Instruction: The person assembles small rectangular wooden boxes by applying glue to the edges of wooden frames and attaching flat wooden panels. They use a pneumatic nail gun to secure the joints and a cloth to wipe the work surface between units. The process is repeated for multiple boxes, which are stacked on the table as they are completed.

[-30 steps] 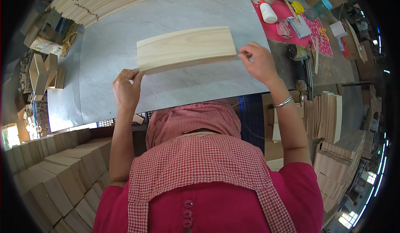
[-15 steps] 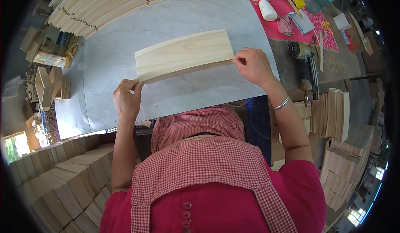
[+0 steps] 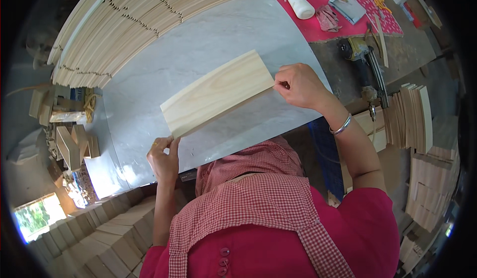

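Two hands: both grip one board (image 3: 217, 93), one at each end.
Left hand (image 3: 163, 159): fingers pinch the near-left corner.
Right hand (image 3: 299, 85): fingers closed on the far-right end.
Board: pale wood, lying slantwise over the grey worktop (image 3: 198, 44).
Stack (image 3: 134, 19): thin wooden strips along the worktop's far edge.
Tool (image 3: 365, 62): on the bench to the right.
Red mat (image 3: 328, 27): carries a white bottle (image 3: 301, 5).

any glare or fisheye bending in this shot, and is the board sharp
Head view: the pale wooden board held by the left hand and right hand looks sharp; the stacked strips bow toward the rim; daylight glare washes out the grey tabletop's near corner.
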Motion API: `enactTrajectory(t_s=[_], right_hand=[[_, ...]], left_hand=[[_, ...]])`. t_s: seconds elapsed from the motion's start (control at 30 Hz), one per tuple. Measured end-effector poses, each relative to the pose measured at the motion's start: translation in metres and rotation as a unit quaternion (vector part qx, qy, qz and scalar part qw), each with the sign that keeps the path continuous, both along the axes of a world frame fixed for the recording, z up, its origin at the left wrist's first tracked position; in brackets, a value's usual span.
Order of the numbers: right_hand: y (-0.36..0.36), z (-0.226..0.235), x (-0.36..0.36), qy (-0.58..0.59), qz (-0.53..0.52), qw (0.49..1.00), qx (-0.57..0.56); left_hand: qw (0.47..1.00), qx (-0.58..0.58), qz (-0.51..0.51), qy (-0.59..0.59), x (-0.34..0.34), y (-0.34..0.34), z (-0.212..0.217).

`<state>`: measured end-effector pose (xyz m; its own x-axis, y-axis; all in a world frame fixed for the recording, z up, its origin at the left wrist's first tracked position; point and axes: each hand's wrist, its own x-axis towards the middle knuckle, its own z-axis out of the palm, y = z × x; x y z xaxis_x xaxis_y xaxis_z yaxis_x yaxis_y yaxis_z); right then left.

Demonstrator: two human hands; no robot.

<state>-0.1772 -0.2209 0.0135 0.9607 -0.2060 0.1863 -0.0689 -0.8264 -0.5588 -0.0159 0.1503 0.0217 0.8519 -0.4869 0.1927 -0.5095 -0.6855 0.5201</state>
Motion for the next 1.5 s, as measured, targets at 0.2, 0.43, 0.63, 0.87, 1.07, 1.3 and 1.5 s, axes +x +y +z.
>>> enactTrajectory(t_s=[0.2, 0.43, 0.63, 0.87, 1.07, 1.3, 1.5], right_hand=[[-0.015, 0.003, -0.008, 0.048, -0.053, 0.997, -0.013], [0.003, -0.010, 0.046, -0.097, -0.203, 0.963, 0.148], [0.014, -0.023, 0.066, -0.082, -0.252, 0.952, 0.151], [0.022, -0.020, 0.070, -0.103, -0.251, 0.958, 0.095], [0.026, -0.025, 0.071, -0.119, -0.251, 0.957, 0.079], [0.028, -0.027, 0.073, -0.128, -0.267, 0.944, 0.149], [0.026, -0.028, 0.075, -0.138, -0.238, 0.954, 0.117]], left_hand=[[0.948, 0.315, -0.024, 0.040, 0.006, -0.026, 0.069], [0.938, 0.056, -0.325, -0.103, -0.001, -0.161, 0.047], [0.931, 0.057, -0.349, -0.089, 0.001, -0.204, 0.005], [0.938, -0.002, -0.341, -0.066, 0.004, -0.207, -0.009], [0.938, -0.019, -0.339, -0.071, 0.003, -0.209, -0.008], [0.942, -0.001, -0.331, -0.050, 0.003, -0.209, -0.006], [0.944, 0.002, -0.326, -0.042, 0.002, -0.209, -0.009]])
